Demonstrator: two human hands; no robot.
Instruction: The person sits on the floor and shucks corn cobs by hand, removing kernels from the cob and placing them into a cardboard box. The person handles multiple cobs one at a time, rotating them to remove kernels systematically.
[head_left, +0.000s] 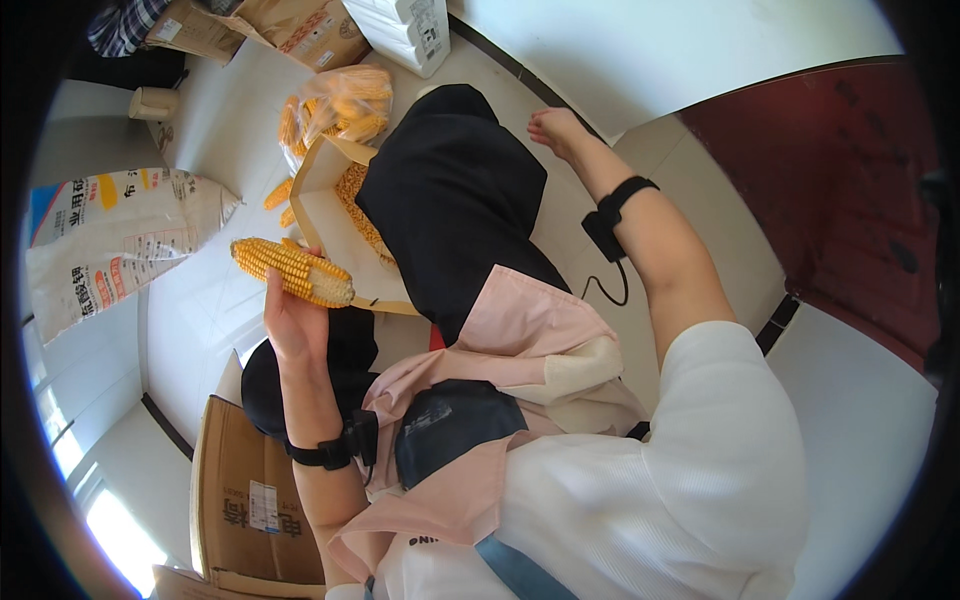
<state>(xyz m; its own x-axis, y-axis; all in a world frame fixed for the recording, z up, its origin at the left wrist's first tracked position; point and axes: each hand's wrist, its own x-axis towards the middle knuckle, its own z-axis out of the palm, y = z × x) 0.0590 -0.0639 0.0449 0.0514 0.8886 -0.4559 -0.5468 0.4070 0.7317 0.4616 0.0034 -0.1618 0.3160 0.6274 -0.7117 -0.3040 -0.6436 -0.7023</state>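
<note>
My left hand (295, 319) grips a yellow corn cob (285, 268) across its middle. Kernels are gone from the cob's right end, where the pale core shows. A cardboard box (326, 217) stands just beyond that hand, with loose corn kernels (356, 202) inside; my black-clad leg hides part of it. My right hand (556, 129) hangs to the right of my knee, near the wall, away from the corn. Its fingers look bent and close together, and no object shows in them, though the palm is hidden.
A clear plastic bag of corn cobs (337, 105) rests behind the box. Loose cobs (279, 195) lie on the tiled floor beside it. A printed woven sack (127, 240) is at left, an open carton (255, 480) at lower left. Another person's plaid sleeve (124, 28) shows at upper left.
</note>
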